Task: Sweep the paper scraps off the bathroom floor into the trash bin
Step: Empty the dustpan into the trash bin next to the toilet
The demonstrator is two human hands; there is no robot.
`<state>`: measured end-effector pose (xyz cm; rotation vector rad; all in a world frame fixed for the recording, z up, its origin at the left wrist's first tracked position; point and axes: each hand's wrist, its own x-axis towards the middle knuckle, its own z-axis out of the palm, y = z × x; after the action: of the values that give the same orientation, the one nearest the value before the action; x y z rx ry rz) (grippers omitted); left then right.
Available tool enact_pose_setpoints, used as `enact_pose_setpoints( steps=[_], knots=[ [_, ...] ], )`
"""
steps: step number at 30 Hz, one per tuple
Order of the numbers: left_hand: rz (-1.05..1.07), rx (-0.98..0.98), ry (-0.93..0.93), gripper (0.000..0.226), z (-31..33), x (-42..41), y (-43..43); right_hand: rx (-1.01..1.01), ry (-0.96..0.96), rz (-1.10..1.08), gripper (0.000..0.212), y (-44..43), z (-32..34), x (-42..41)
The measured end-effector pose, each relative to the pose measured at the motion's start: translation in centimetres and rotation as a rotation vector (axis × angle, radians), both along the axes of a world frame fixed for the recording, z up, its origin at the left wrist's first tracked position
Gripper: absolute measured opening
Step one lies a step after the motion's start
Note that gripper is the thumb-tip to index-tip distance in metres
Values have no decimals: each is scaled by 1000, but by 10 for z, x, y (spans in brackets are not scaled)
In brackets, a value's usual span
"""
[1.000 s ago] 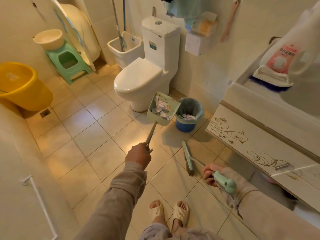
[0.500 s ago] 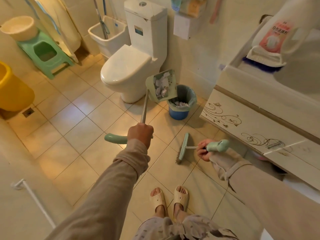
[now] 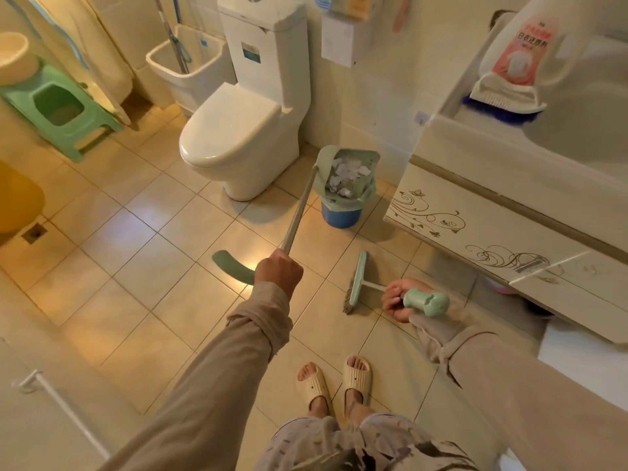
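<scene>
My left hand grips the long handle of a pale green dustpan. The pan is tilted steeply, its mouth down over the blue trash bin. White paper scraps lie in the pan, right above the bin's opening. The bin has a grey liner and stands between the toilet and the vanity. My right hand holds the green handle of a small broom, whose bristles rest on the tiled floor to the right of my left hand.
A white toilet stands left of the bin. The vanity cabinet juts out on the right. A green stool, a yellow tub and a mop sink line the left and back. My slippered feet are below.
The dustpan has swung right and tipped from beside the toilet to directly over the bin. My left hand rose and turned the handle. The broom stayed low on the floor.
</scene>
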<state>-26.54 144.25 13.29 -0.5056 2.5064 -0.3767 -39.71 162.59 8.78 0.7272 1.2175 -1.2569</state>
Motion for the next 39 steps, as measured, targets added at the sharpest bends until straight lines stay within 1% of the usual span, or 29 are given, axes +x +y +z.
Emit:
enact_pose_setpoints(
  steps=[4, 7, 10, 14, 22, 25, 29, 33, 39],
  knots=[
    [58, 58, 8, 36, -5, 1, 5, -13, -31, -67, 35, 12, -5, -5],
    [106, 93, 39, 38, -2, 2, 1, -15, -42, -62, 37, 17, -9, -4],
    [133, 133, 80, 37, 4, 1, -6, -7, -42, -64, 35, 18, -9, 0],
    [165, 146, 129, 38, 13, -4, -12, 2, -36, -63, 35, 17, -8, 1],
    [127, 52, 175, 37, 26, 1, -30, 8, -32, -31, 31, 16, -9, 2],
    [94, -14, 147, 33, 23, 7, -35, 11, -42, -19, 31, 14, -8, 4],
    [-6, -109, 62, 25, 18, 8, -40, 16, -30, 5, 33, 8, -8, 5],
    [-47, -108, 9, 28, 9, 6, -35, 12, -42, 5, 31, 9, -8, 4],
    [-73, -112, 10, 29, 5, 1, -33, 11, -57, 10, 31, 10, -8, 1]
  ],
)
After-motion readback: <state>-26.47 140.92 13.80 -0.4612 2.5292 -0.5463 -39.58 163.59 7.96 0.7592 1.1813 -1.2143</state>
